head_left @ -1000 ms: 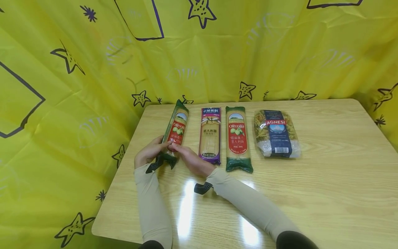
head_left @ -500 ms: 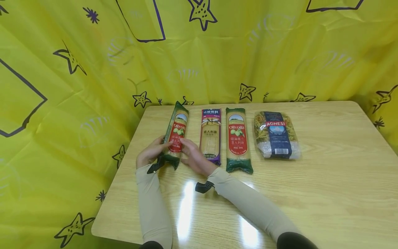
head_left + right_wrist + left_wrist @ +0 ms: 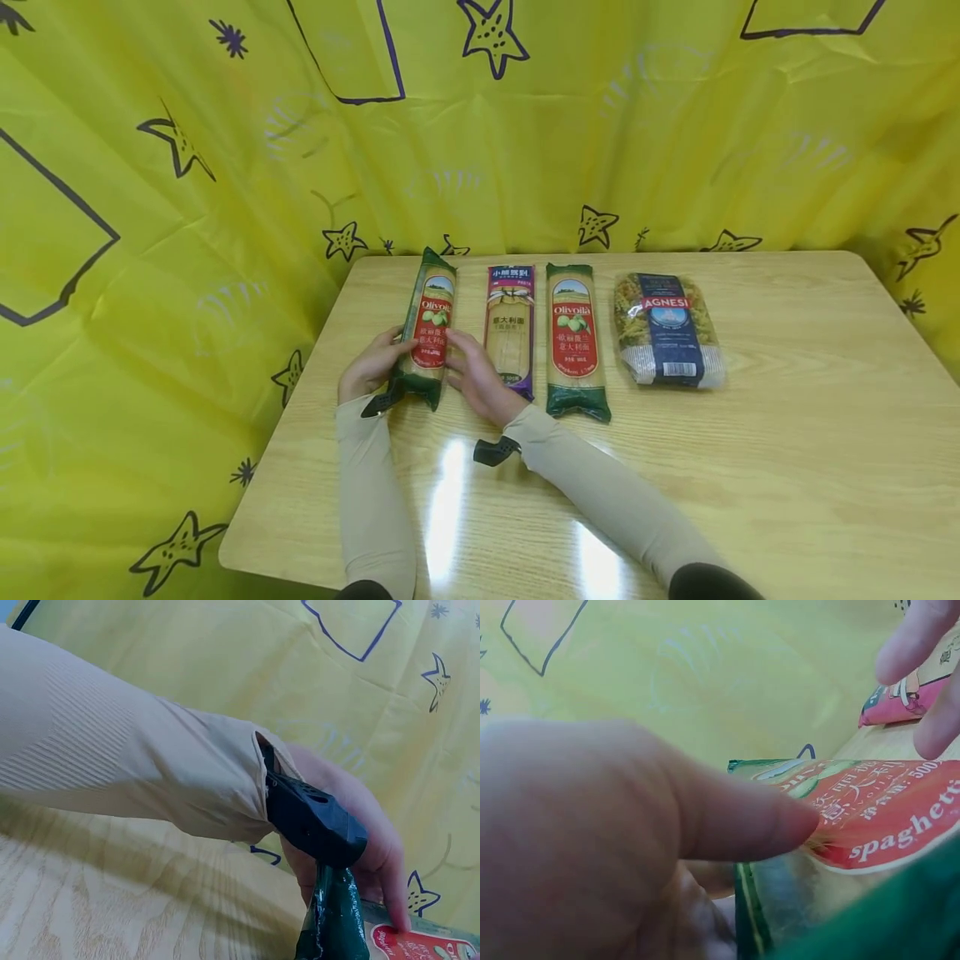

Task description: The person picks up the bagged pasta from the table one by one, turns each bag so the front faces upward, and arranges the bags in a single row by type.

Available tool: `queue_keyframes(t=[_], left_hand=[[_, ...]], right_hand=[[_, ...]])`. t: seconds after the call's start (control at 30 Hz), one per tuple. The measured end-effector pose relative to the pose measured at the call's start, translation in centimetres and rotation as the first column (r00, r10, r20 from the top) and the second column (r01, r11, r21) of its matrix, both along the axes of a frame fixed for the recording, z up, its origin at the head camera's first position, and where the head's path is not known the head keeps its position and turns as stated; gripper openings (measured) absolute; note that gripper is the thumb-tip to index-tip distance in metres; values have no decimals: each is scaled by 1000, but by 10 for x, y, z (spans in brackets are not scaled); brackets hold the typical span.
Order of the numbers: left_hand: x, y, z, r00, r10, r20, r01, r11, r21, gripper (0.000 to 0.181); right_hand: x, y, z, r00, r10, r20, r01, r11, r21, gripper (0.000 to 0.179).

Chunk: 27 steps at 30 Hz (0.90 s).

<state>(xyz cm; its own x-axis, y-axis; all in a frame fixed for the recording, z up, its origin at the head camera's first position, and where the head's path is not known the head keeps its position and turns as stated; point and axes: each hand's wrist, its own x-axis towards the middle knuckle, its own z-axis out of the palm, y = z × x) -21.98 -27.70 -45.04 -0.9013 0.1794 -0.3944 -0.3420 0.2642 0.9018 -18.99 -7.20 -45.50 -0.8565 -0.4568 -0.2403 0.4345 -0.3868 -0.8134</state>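
Note:
A green-ended bag of spaghetti with a red label lies tilted at the left of the table. My left hand grips its lower left side; in the left wrist view the thumb presses on the label's edge, while the other fingers are mostly hidden beneath the bag. Close at the bag's right edge is my right hand, fingers loosely spread and holding nothing. Its fingertips show above the bag in the left wrist view. Just right of that hand, partly covered by it, lies a purple-edged pasta pack.
A second green-ended spaghetti bag lies right of the purple pack, and beyond it a bag of spiral pasta with a blue band. All rest on a wooden table. A yellow patterned curtain hangs behind and at the left.
My right hand has drawn off the label to the bag's right edge, and its fingers have spread. The bag's lower end has shifted slightly right, still in my left hand.

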Motion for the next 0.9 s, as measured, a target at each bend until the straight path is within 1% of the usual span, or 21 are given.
queue_keyframes(t=[0.23, 0.33, 0.4, 0.47, 0.57, 0.63, 0.73, 0.83, 0.9], left_hand=[[-1, -2, -4, 999, 32, 4, -32, 996, 87, 56], [-2, -2, -3, 999, 40, 2, -40, 993, 114, 55], [-2, -1, -2, 999, 49, -1, -48, 991, 127, 55], [-2, 0, 0, 998, 59, -4, -58, 989, 139, 55], [-2, 3, 3, 998, 70, -4, -69, 986, 151, 54], [-2, 5, 5, 997, 72, -7, -70, 986, 154, 55], [-2, 8, 6, 998, 60, -9, -58, 988, 142, 55], [-3, 11, 6, 999, 49, -5, -49, 994, 101, 54], [-4, 12, 7, 999, 33, -4, -33, 998, 49, 55]], right_hand=[[0, 1, 0, 999, -37, 5, 37, 999, -1, 65], [-1, 1, -1, 999, -36, 20, 36, 999, -14, 66], [-2, 1, -1, 999, -4, 35, 5, 1000, -28, 68], [-3, 1, -2, 997, 49, 62, -45, 997, -65, 69], [-4, 1, -3, 986, 140, 95, -126, 983, -133, 67], [-5, 1, -3, 978, 180, 107, -159, 971, -181, 65], [-5, 2, -2, 974, 200, 105, -174, 961, -216, 63], [-4, 2, -1, 975, 195, 109, -167, 961, -221, 63], [-3, 2, 0, 974, 193, 114, -165, 961, -221, 63]])
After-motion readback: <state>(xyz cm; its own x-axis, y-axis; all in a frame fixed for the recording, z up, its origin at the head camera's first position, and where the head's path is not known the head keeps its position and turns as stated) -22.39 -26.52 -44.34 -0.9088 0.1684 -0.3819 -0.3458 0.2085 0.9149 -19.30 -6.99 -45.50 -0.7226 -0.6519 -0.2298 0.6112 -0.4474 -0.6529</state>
